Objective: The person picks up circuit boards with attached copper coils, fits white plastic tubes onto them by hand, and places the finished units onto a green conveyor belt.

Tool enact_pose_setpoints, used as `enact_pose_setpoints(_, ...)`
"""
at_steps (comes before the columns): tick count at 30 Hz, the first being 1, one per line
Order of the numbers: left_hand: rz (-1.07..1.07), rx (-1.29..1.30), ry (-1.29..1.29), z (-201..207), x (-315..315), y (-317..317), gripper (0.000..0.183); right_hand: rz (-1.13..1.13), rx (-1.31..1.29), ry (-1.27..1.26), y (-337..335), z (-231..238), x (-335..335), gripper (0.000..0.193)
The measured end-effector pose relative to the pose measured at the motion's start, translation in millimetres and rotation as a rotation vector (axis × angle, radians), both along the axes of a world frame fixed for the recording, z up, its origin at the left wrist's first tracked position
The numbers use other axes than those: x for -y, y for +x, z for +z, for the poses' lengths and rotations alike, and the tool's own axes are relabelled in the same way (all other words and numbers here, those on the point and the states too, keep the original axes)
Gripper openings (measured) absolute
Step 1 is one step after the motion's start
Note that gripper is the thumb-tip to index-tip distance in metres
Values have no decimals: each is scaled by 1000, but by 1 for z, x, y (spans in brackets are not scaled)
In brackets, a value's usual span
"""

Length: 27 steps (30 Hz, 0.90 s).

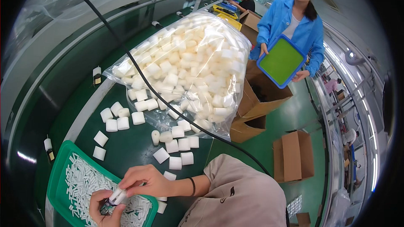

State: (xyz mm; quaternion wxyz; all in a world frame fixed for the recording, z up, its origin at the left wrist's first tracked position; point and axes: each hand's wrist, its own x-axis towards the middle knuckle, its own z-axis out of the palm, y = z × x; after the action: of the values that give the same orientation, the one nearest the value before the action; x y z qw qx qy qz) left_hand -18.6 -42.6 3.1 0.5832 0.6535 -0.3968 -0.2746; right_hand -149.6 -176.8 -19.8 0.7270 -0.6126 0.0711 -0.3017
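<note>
A black cable (126, 51) crosses before a clear bag (225, 131) of white plugs (185, 67); loose plugs (138, 118) dot the green bench (134, 145). Above a green tray (57, 180) of white tubes (80, 180), the left hand (96, 205) grips a white-and-dark device (117, 196) while the right hand (147, 179) pinches its white end.

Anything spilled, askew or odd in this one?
Possibly: loose white pieces lie scattered on the green table outside the clear bag, as if spilled, though maybe deliberately. A black cable also cuts across the view before the bag.
</note>
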Motion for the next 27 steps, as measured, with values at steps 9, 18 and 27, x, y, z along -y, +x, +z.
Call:
enact_pose_setpoints(9, 3, 59, -59, -2, -4, 2, 30, 12, 1, 9, 5, -1, -4, 19)
enact_pose_setpoints(18, 33, 82, -77, -1, -6, -1, 27, 47, 52, -41, 0, -7, -4, 22)
enact_pose_setpoints(27, 794, 170, -86, -20, -62, 159, 24, -287, -327, -1027, 19, -4, -4, 33)
